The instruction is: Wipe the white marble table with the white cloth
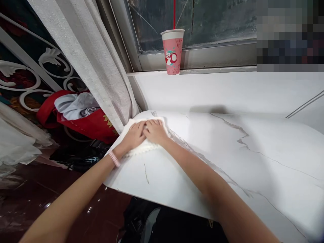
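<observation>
A white cloth (pixel 149 148) with a textured edge is spread on the far left corner of the white marble-patterned table (pixel 227 152). My left hand (pixel 135 135) lies flat on the cloth, a pink coiled band (pixel 114 158) round its wrist. Beside it, my right hand (pixel 155 131) also presses flat on the cloth, fingers extended. The fingertips of the two hands meet near the cloth's middle. Neither hand is wrapped round anything.
A pink paper cup (pixel 173 55) with a red straw stands on the window ledge behind the table. Left of the table hang a pale curtain (pixel 101 60) and a red bag (pixel 81 126) with light fabric in it. Dark tiled floor (pixel 101 209) shows below.
</observation>
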{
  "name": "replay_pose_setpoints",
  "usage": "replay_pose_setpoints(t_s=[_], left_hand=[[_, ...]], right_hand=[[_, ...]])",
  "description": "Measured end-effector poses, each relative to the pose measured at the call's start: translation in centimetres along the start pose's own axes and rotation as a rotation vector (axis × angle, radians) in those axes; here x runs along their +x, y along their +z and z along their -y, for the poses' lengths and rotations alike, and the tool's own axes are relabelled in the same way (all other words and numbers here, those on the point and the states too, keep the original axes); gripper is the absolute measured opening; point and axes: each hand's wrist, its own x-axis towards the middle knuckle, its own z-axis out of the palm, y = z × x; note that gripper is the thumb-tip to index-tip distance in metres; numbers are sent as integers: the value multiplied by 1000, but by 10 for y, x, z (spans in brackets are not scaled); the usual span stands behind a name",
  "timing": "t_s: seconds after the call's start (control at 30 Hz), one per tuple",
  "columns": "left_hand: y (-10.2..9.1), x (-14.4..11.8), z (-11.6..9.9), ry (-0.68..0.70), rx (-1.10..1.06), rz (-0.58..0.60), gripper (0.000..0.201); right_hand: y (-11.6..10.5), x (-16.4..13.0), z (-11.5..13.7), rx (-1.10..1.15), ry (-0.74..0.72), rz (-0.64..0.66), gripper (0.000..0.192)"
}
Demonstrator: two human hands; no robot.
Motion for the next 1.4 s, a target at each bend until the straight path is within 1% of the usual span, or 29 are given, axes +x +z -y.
replay_pose_setpoints(t_s=[0.07,0.1,0.13,0.2,0.27,0.4,0.47,0.57,0.67,0.77,0.9,1.03,1.1,1.17,1.27,1.33,1.4], left_hand=[[5,40,3,44,-34,11,50],[9,56,1,67,-32,15,49],[13,70,-3,89,-24,20,48],[22,89,-17,128,-7,27,47],[30,100,-35,144,2,26,47],[42,111,-75,136,-15,-1,46],[46,113,-93,149,-44,-16,45],[50,114,-118,180,-81,-16,46],[51,106,-139,191,-71,-8,49],[47,84,-156,209,-36,-8,51],[41,40,-178,261,0,-9,55],[38,-13,-207,207,20,-112,56],[35,-37,-220,251,7,-142,58],[31,-54,-230,332,-9,-139,60],[28,-62,-242,405,-12,-126,62],[29,-55,-248,407,-14,-118,61],[34,-41,-254,395,-38,-105,60]], right_hand=[[-4,20,-20,-15,101,-45,28],[-7,26,-30,-23,141,-69,27],[-11,29,-40,-30,170,-90,27],[-20,29,-60,-31,202,-121,27],[-31,24,-81,-13,211,-145,26],[-54,6,-114,28,201,-188,28],[-65,-8,-124,18,214,-203,30],[-79,-31,-129,-13,250,-228,32],[-90,-56,-126,-16,263,-235,34],[-98,-83,-120,-6,225,-205,35],[-105,-125,-107,24,148,-148,35],[-112,-175,-82,27,106,-110,37],[-118,-199,-67,15,91,-87,40],[-126,-218,-57,-4,82,-65,42],[-138,-235,-55,-8,67,-17,42],[-145,-237,-63,-6,55,2,41],[-152,-234,-76,-17,53,-9,39]])
